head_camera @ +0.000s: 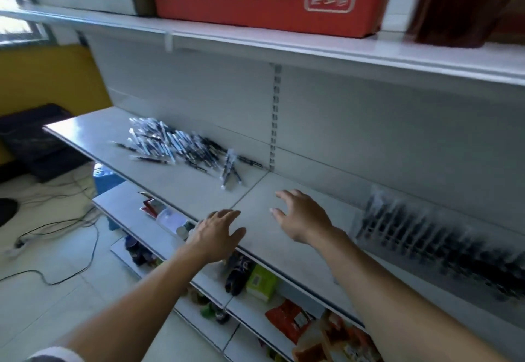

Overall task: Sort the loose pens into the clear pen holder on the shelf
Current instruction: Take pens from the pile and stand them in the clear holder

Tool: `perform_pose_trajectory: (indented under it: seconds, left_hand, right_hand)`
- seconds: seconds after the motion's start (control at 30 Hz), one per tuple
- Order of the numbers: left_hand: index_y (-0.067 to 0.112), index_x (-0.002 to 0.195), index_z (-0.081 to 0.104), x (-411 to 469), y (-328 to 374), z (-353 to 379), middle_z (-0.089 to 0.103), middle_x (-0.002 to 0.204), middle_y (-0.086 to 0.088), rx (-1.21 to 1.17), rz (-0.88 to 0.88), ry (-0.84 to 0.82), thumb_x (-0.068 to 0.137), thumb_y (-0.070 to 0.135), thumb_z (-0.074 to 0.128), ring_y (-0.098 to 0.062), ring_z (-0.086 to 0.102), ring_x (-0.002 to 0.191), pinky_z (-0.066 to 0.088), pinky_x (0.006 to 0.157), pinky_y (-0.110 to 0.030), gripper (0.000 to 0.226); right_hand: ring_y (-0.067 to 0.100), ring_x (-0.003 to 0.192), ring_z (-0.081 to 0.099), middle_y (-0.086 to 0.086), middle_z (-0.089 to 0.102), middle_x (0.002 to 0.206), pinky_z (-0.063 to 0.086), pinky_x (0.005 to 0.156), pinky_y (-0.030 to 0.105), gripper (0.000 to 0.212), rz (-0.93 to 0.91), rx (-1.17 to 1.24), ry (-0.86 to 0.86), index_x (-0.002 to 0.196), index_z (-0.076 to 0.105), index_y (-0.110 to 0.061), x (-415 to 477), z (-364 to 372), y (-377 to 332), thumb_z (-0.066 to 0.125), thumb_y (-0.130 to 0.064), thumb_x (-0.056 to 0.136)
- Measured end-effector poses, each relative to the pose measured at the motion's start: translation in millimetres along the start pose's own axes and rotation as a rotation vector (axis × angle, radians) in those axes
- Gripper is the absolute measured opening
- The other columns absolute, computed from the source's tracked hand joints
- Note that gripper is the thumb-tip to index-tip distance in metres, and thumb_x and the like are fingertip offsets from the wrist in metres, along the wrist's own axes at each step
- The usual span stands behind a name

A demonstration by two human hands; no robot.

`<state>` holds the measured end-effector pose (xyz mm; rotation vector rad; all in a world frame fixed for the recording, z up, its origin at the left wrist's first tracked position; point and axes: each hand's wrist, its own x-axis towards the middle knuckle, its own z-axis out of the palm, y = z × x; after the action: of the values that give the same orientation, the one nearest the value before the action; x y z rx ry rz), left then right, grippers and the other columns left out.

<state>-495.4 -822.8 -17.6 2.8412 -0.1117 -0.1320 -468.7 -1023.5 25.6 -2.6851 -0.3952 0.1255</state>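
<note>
Left hand (218, 229) and right hand (302, 216), shown open and empty at lower centre over the shelf (181, 188), with pens (170, 142) heaped at centre left and holder (426, 236) blurred at right; loose pens could be rolled off the front edge by a hasty grab.

Pens (176, 145): slim barrels, dark with clear or white sections, lying flat in a loose heap on the left section of the shelf (193, 188), near the back panel. The barrels cross one another at mixed angles, and most run diagonally. A small cluster (230, 170) of a few pens lies just right of the heap, close to the seam between shelf sections.

Holder (426, 236): clear and long, set on the right section against the back panel, well apart from the heap. It carries dark pens in close rows. Finer detail is blurred.
</note>
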Motion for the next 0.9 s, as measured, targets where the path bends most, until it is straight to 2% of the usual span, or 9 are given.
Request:
perform_pose_trajectory:
  seconds: [0.13, 0.27, 0.37, 0.47, 0.63, 0.8, 0.9]
  left_hand:
    - [0.028, 0.151, 0.025, 31, -51, -6, 0.022, 0.158, 0.002, -0.035, -0.041, 0.013, 0.097, 0.052, 0.039, -0.02, 0.021, 0.144, 0.022, 0.114, -0.034, 0.06]
    - [0.026, 0.153, 0.018, 80, -97, -22, 0.015, 0.16, 0.0, -0.05, -0.01, -0.007, 0.098, 0.052, 0.038, -0.022, 0.014, 0.146, 0.018, 0.117, -0.039, 0.064]
    - [0.024, 0.152, 0.02, 118, -120, -29, 0.018, 0.159, -0.001, -0.078, 0.054, -0.006, 0.098, 0.05, 0.04, -0.021, 0.017, 0.146, 0.02, 0.117, -0.039, 0.064]
    - [0.022, 0.149, 0.03, 149, -126, -32, 0.032, 0.154, -0.003, -0.114, 0.142, 0.018, 0.097, 0.047, 0.044, -0.022, 0.028, 0.14, 0.027, 0.113, -0.037, 0.059]
    - [0.021, 0.138, 0.046, 195, -111, -37, 0.053, 0.134, -0.006, -0.131, 0.164, 0.078, 0.093, 0.047, 0.05, -0.023, 0.048, 0.121, 0.04, 0.097, -0.034, 0.052]
    - [0.012, 0.128, 0.045, 219, -88, -40, 0.056, 0.12, -0.012, -0.019, 0.109, -0.018, 0.09, 0.05, 0.052, -0.029, 0.053, 0.112, 0.041, 0.09, -0.037, 0.054]
    - [0.009, 0.122, 0.043, 223, -84, -38, 0.058, 0.119, -0.014, -0.038, 0.085, -0.061, 0.093, 0.044, 0.053, -0.03, 0.056, 0.111, 0.041, 0.088, -0.036, 0.047]
  right_hand:
    - [0.023, 0.136, 0.034, 0.003, 0.032, 0.151, 0.033, 0.11, 0.038, 0.055, 0.026, 0.046, -0.083, 0.147, 0.033, -0.022, 46, 32, -26, 0.045, -0.043, 0.098]
    - [0.022, 0.136, 0.034, 0.003, 0.033, 0.151, 0.033, 0.11, 0.035, 0.054, 0.111, 0.113, -0.053, 0.146, 0.035, -0.022, 102, 60, -49, 0.047, -0.042, 0.097]
    - [0.022, 0.138, 0.033, 0.003, 0.033, 0.152, 0.031, 0.112, 0.033, 0.053, 0.177, 0.116, 0.002, 0.146, 0.037, -0.02, 141, 81, -63, 0.047, -0.038, 0.097]
    - [0.022, 0.142, 0.027, 0.004, 0.029, 0.155, 0.027, 0.114, 0.033, 0.052, 0.248, 0.119, 0.046, 0.147, 0.036, -0.02, 168, 99, -72, 0.047, -0.031, 0.098]
    - [0.025, 0.122, 0.044, 0.005, 0.051, 0.137, 0.038, 0.099, 0.031, 0.039, 0.374, 0.048, 0.248, 0.135, 0.052, -0.017, 179, 110, -65, 0.049, -0.018, 0.096]
    - [0.027, 0.107, 0.049, 0.007, 0.058, 0.113, 0.045, 0.084, 0.033, 0.033, 0.443, 0.054, 0.321, 0.112, 0.066, -0.014, 183, 110, -65, 0.054, -0.037, 0.091]
    - [0.028, 0.101, 0.051, 0.008, 0.058, 0.107, 0.045, 0.079, 0.033, 0.03, 0.476, 0.084, 0.346, 0.102, 0.067, -0.013, 186, 113, -68, 0.052, -0.037, 0.092]
